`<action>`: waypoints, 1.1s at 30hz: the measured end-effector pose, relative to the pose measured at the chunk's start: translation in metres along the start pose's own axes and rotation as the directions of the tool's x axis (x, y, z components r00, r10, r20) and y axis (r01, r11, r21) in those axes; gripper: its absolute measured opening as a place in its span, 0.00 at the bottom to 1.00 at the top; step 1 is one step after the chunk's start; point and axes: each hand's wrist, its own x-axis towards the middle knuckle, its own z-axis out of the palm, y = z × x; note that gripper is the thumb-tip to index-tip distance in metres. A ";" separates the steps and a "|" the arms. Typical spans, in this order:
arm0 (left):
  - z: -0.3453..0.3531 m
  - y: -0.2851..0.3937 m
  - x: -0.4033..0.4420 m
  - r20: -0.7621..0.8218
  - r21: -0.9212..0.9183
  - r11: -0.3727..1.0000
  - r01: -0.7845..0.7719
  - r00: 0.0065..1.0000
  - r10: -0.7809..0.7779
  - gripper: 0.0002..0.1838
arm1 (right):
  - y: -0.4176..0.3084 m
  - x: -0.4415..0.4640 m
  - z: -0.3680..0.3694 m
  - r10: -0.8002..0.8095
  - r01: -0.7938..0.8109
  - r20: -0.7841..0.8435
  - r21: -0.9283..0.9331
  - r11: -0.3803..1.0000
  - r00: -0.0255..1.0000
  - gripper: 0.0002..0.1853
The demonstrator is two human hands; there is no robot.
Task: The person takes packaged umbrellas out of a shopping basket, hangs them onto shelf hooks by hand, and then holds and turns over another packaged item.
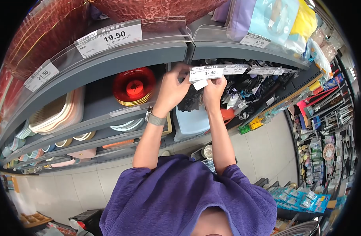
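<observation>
Both hands are raised at a price label (210, 73) reading 37.50 on the shelf's right section. My left hand (175, 87) is beside the label's left end; its fingers are blurred by motion. My right hand (215, 89) is just under the label, its fingers bent and pressed together at the label's lower edge, next to a small white tag (200, 85). What the fingertips grip there is hidden. Dark packaged goods (191, 101) hang behind and below the hands.
Red plates (134, 86) stand on the shelf at left, above stacked basins (56, 112). A light blue bin (191, 121) is below the hands. Bagged goods (269, 19) lie on the upper shelf at right. Hanging goods (326, 151) line the far right.
</observation>
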 end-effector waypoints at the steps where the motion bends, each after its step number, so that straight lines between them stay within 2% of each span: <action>1: 0.001 0.003 -0.001 0.001 -0.003 1.000 0.001 1.000 -0.001 0.12 | -0.004 -0.002 0.002 -0.011 0.011 -0.016 0.002 1.000 1.000 0.03; 3: 0.000 0.010 -0.002 0.029 0.111 0.994 -0.011 1.000 0.008 0.15 | -0.005 -0.003 0.003 -0.019 0.019 -0.026 0.001 1.000 0.999 0.03; 4: -0.001 0.008 -0.002 0.024 0.110 0.994 -0.009 1.000 0.007 0.15 | -0.005 -0.004 0.003 -0.029 0.030 -0.028 0.035 0.999 0.999 0.04; 6: -0.004 0.001 0.000 0.043 0.162 0.980 -0.120 0.993 0.114 0.16 | -0.003 -0.006 0.003 -0.035 0.037 -0.028 0.067 0.997 0.999 0.04; 9: -0.011 0.003 0.002 0.065 0.199 0.971 -0.134 0.990 0.124 0.14 | 0.005 0.000 0.003 -0.008 0.014 -0.046 0.130 0.991 0.999 0.07; 12: -0.011 0.013 0.000 0.086 0.143 0.988 -0.056 0.995 0.044 0.14 | 0.005 0.002 0.006 -0.033 0.036 -0.050 0.062 0.997 0.998 0.10; 14: -0.009 0.013 -0.001 0.073 0.148 0.987 -0.066 0.996 0.056 0.14 | -0.003 0.003 0.011 0.010 -0.003 -0.043 0.176 0.984 0.999 0.07; 15: -0.009 0.013 -0.001 0.064 0.154 0.985 -0.078 0.996 0.068 0.14 | -0.004 0.004 0.012 0.010 -0.003 -0.040 0.174 0.985 0.999 0.07; 17: -0.010 0.012 -0.001 0.064 0.180 0.978 -0.103 0.994 0.093 0.15 | -0.005 0.007 0.013 0.123 -0.114 -0.005 0.341 0.933 0.992 0.05; 18: -0.011 0.012 0.000 0.065 0.210 0.969 -0.129 0.991 0.117 0.15 | -0.004 0.009 0.013 0.122 -0.114 0.000 0.339 0.934 0.993 0.05; 20: -0.010 0.006 0.001 0.025 0.200 0.969 -0.148 0.989 0.146 0.14 | 0.005 0.012 0.010 0.316 -0.288 0.024 0.487 0.825 0.948 0.08; 21: -0.009 0.004 0.001 -0.012 0.190 0.968 -0.164 0.986 0.169 0.13 | 0.009 0.017 0.006 0.334 -0.355 0.127 0.453 0.818 0.934 0.09; 22: -0.009 0.002 0.000 -0.017 0.189 0.968 -0.163 0.985 0.170 0.13 | 0.016 0.021 0.005 0.334 -0.357 0.131 0.450 0.819 0.933 0.09; 24: -0.010 0.000 -0.002 -0.064 0.239 0.968 -0.079 0.993 0.097 0.14 | 0.024 0.029 0.008 0.303 -0.343 0.172 0.311 0.887 0.938 0.13; 25: -0.011 -0.001 -0.004 -0.067 0.238 0.968 -0.078 0.993 0.096 0.14 | 0.041 0.036 0.006 0.364 -0.380 0.111 0.331 0.864 0.925 0.17; 27: -0.012 -0.003 -0.005 -0.127 0.365 0.930 -0.041 0.987 0.094 0.14 | 0.061 0.044 0.001 0.370 -0.396 0.141 0.336 0.855 0.918 0.18; 30: -0.011 -0.008 -0.007 -0.156 0.382 0.924 -0.010 0.985 0.075 0.13 | 0.073 0.047 0.003 0.400 -0.424 0.141 0.342 0.839 0.906 0.19; 33: -0.009 -0.002 -0.005 -0.173 0.365 0.928 -0.075 0.974 0.147 0.12 | 0.044 0.028 0.016 0.280 -0.298 0.103 0.388 0.872 0.954 0.18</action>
